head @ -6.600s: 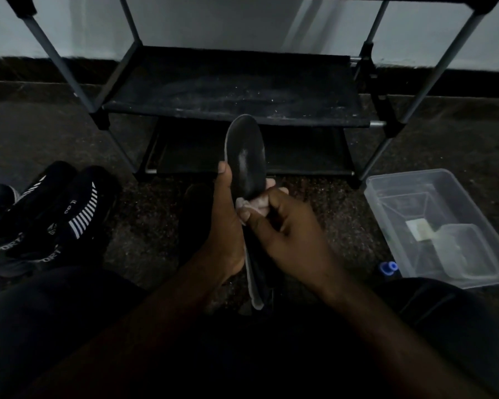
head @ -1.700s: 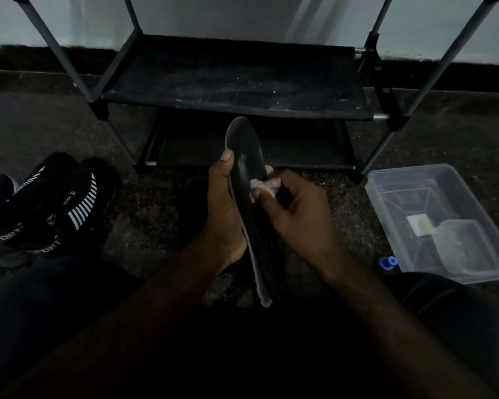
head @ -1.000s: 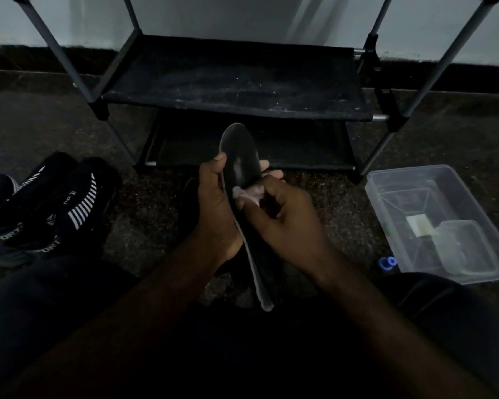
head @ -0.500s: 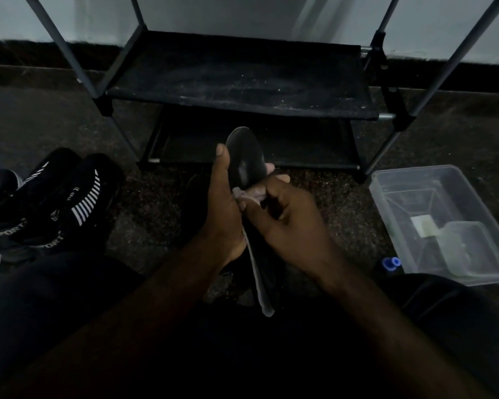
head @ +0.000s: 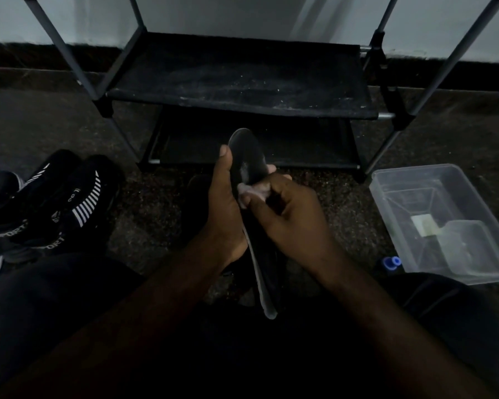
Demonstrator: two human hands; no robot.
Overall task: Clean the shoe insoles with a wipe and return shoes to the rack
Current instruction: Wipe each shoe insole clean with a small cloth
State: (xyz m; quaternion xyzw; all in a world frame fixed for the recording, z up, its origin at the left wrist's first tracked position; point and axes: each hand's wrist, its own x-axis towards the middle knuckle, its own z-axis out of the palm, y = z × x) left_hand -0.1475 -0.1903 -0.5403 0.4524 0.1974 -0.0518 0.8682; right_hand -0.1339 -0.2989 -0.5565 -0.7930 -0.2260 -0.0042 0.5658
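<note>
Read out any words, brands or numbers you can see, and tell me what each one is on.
"ORT": side of the striped black shoe, start of the word not visible.
"ORT": side of the black shoe beside it, likewise cut off.
Small white mark on the striped shoe's upper: too blurred to read.
Pale label in the clear plastic box: too small to read.
Insole, wipe: no text shows.
</note>
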